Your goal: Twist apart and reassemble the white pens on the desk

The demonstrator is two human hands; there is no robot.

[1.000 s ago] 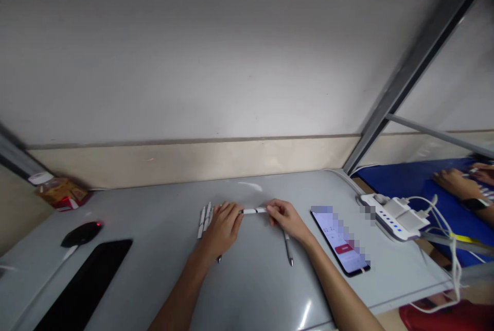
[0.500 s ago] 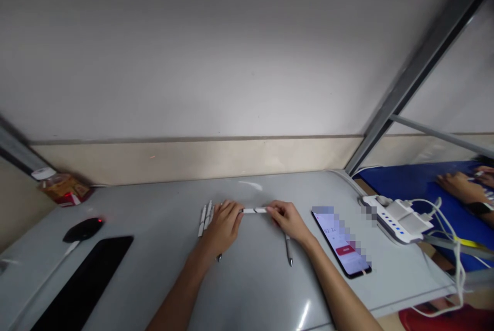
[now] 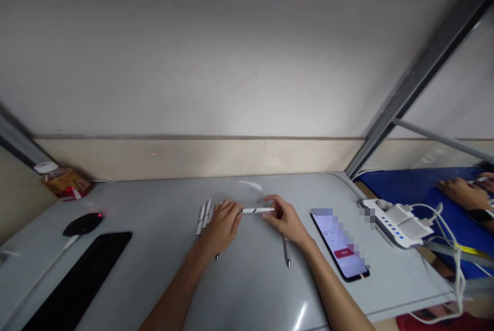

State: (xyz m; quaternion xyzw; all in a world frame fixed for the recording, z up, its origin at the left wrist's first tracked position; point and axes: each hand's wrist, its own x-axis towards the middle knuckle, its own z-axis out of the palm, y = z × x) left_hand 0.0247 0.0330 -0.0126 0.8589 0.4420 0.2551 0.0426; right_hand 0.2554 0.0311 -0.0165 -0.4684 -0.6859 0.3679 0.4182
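My left hand (image 3: 227, 219) is closed on the left end of a white pen (image 3: 254, 210) with dark marks, which lies level between my two hands. My right hand (image 3: 282, 216) is at the pen's other end, its thumb and fingers spread apart around the tip. Several similar white pens (image 3: 200, 219) lie side by side just left of my left hand, partly hidden behind it. A dark pen with a silver tip (image 3: 287, 255) lies on the table below my right hand. Another pen tip (image 3: 217, 257) pokes out under my left wrist.
A phone (image 3: 340, 246) lies lit to the right, beside a white power strip (image 3: 397, 222) with plugs and cables. On the left are a black mouse (image 3: 84, 223), a black pad (image 3: 83, 279) and a tipped bottle (image 3: 65, 183). A co-worker's hands (image 3: 463, 193) are over a blue table (image 3: 389, 181).
The fingers of my right hand have opened from the pen's right end, and more of that end shows. My left hand keeps its hold. The view has shifted slightly.
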